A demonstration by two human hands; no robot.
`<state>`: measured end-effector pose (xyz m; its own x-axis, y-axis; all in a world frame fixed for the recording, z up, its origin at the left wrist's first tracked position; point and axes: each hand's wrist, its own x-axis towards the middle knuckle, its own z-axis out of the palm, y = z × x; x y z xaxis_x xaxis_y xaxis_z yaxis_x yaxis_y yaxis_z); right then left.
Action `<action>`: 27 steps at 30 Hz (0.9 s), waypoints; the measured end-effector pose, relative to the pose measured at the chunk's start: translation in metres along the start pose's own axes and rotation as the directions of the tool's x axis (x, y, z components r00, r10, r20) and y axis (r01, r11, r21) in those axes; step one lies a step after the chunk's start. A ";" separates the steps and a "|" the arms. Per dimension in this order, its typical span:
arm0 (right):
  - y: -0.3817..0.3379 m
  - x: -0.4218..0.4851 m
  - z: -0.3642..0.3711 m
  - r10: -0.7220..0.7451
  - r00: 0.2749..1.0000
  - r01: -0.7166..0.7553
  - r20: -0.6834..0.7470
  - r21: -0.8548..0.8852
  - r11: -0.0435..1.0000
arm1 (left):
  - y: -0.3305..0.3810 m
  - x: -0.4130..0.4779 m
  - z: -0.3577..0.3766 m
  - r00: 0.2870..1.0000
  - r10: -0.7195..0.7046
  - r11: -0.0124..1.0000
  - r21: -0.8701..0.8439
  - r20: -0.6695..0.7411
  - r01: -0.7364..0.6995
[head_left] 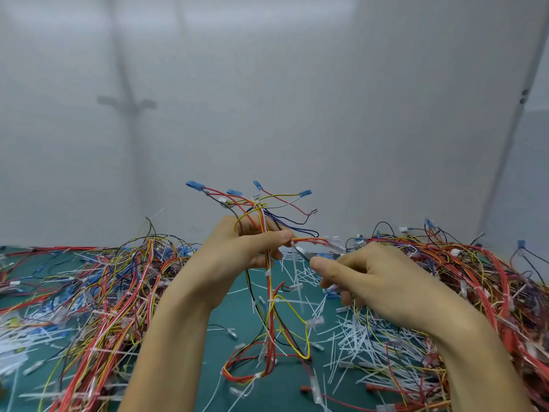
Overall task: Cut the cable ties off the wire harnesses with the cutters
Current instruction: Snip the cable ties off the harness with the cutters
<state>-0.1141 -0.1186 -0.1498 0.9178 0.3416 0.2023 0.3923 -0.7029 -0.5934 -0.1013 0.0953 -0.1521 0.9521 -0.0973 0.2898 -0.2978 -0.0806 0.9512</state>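
Note:
My left hand (249, 248) grips a wire harness (269, 292) of red, yellow, white and black wires and holds it upright above the green mat. Blue connectors (194, 184) fan out at its top. Thumb and forefinger pinch a red branch at a white cable tie (294, 248). My right hand (374, 278) grips the cutters (306, 253). Only the metal jaw tips show past my thumb, right beside that tie. Blue handles are mostly hidden in my fist.
A heap of tied harnesses (113, 292) lies on the left of the green mat (237, 316), another heap (475, 278) on the right. Several cut white tie scraps (356, 337) litter the middle and right. A plain grey wall stands behind.

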 end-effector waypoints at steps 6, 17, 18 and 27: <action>0.001 -0.001 -0.005 -0.041 0.997 0.029 -0.060 -0.197 0.980 | 0.001 -0.001 0.000 0.999 -0.013 1.000 0.022 0.043 0.012; -0.006 -0.008 -0.006 -0.053 0.992 0.010 -0.114 -0.348 0.937 | 0.003 -0.004 0.001 0.995 -0.028 0.999 0.039 0.093 0.025; -0.006 -0.008 -0.006 -0.056 0.991 0.007 -0.123 -0.366 0.931 | 0.003 -0.004 0.001 0.995 -0.026 0.999 0.038 0.098 0.023; -0.009 -0.009 -0.005 -0.058 0.988 -0.012 -0.146 -0.440 0.898 | 0.004 -0.005 0.002 0.990 -0.023 0.999 0.034 0.137 0.018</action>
<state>-0.1261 -0.1185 -0.1419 0.8923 0.2874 0.3481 0.3681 -0.9096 -0.1927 -0.1073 0.0937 -0.1495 0.9402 -0.2306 0.2506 -0.2823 -0.1159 0.9523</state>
